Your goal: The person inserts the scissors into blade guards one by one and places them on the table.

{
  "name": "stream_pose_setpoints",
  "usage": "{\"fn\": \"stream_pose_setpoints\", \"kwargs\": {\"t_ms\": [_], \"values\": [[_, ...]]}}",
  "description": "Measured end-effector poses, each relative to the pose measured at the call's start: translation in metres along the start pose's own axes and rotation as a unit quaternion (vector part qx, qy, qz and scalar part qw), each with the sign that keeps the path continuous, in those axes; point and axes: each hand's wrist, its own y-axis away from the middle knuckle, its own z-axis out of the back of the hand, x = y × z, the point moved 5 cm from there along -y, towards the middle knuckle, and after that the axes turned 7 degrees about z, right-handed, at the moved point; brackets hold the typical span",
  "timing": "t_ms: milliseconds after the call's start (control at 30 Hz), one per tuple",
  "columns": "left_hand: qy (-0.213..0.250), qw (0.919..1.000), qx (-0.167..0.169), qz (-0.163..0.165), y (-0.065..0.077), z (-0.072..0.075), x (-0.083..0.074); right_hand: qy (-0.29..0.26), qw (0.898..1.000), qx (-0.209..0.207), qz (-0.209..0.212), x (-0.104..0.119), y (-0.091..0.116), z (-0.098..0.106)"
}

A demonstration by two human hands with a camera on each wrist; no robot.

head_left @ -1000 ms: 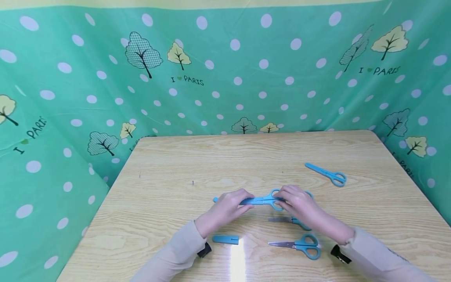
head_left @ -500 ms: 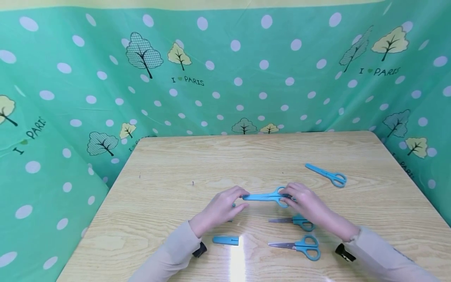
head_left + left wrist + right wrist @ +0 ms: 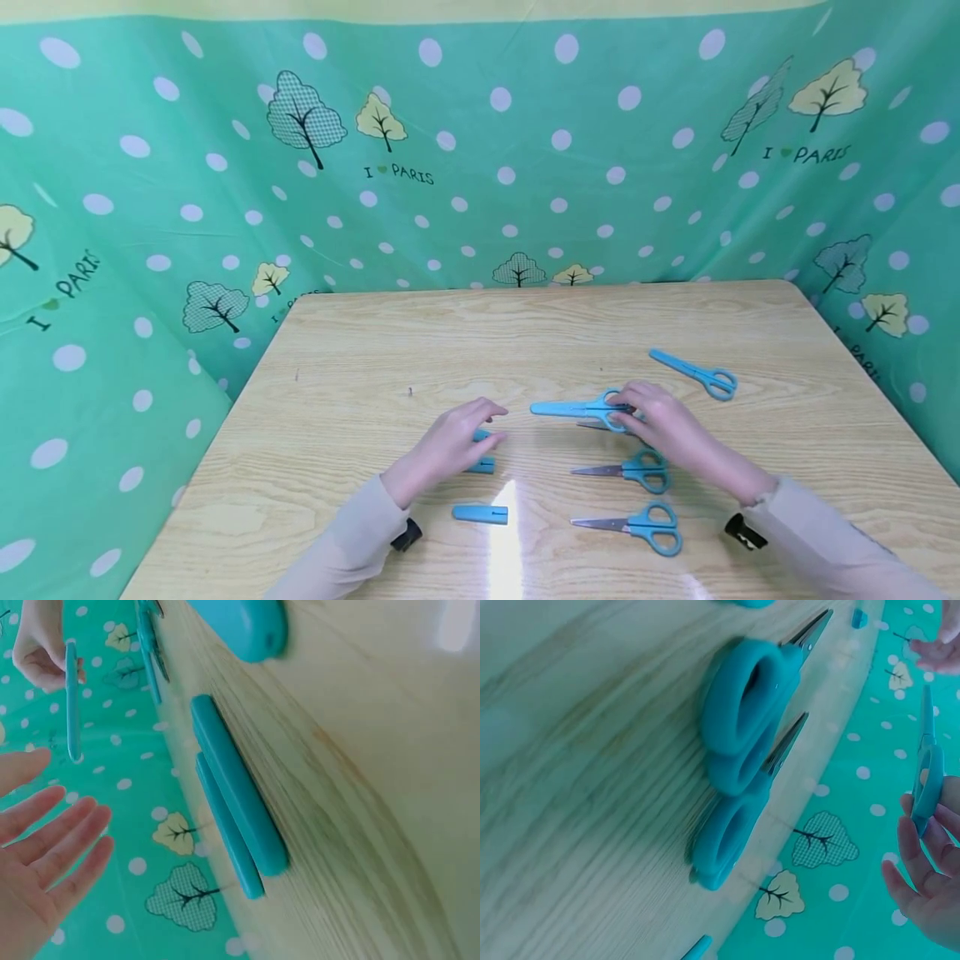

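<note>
My right hand (image 3: 656, 417) pinches a pair of blue scissors (image 3: 566, 408) by the handle loops, holding it above the table. A blue blade cover sleeves its blades, and its tip points left. My left hand (image 3: 450, 442) is apart from that tip, with fingers spread and nothing in them, as the left wrist view shows. Beneath the left hand lie two blue blade covers (image 3: 240, 787), partly hidden from the head view. A third cover (image 3: 480, 514) lies nearer me. Bare-bladed scissors (image 3: 633, 471) lie right of centre, another pair (image 3: 656, 527) in front, and a third (image 3: 592, 424) is partly hidden under the held pair.
Further back on the right, another pair of covered blue scissors (image 3: 697, 373) lies at a slant. The wood-grain table (image 3: 360, 350) ends at a green dotted curtain (image 3: 465, 150) behind. Light glares off the table (image 3: 505, 558) near the front.
My left hand has let go of the covered scissors' blade end and drawn back to the left. My right hand has carried the scissors slightly right and away from me.
</note>
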Motion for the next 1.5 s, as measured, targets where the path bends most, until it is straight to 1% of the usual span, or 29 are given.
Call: {"fn": "stream_pose_setpoints", "kwargs": {"t_ms": [167,333,467,600,733,833,967,1100,1300,1500], "values": [[-0.001,1.0000,-0.006,0.005,0.007,0.004,0.006,-0.007,1.000,0.003,-0.018,-0.009,0.000,0.002],[0.002,0.9995,0.005,0.031,0.012,0.007,0.012,-0.020,0.999,0.006,-0.041,-0.018,0.002,0.002],[-0.003,0.9990,0.011,0.043,0.015,0.009,0.016,-0.018,0.998,0.007,-0.053,-0.026,0.003,0.002],[-0.007,0.9990,0.009,0.043,0.018,0.010,0.019,-0.001,0.998,0.012,-0.065,-0.035,0.005,0.002],[-0.013,0.9993,-0.002,0.034,0.021,0.012,0.022,0.005,0.995,0.029,-0.096,-0.044,0.007,0.001],[-0.018,0.9992,-0.007,0.034,0.023,0.013,0.024,-0.004,0.992,0.046,-0.119,-0.050,0.008,0.001],[-0.023,0.9987,-0.002,0.047,0.025,0.014,0.026,-0.017,0.988,0.064,-0.136,-0.057,0.009,0.000],[-0.026,0.9983,0.000,0.053,0.028,0.015,0.029,-0.020,0.986,0.077,-0.149,-0.064,0.009,-0.002],[-0.025,0.9987,-0.010,0.042,0.030,0.018,0.031,-0.016,0.984,0.082,-0.160,-0.074,0.010,-0.005],[-0.018,0.9982,-0.004,0.058,0.033,0.019,0.034,-0.014,0.982,0.090,-0.165,-0.080,0.010,-0.009]]}}
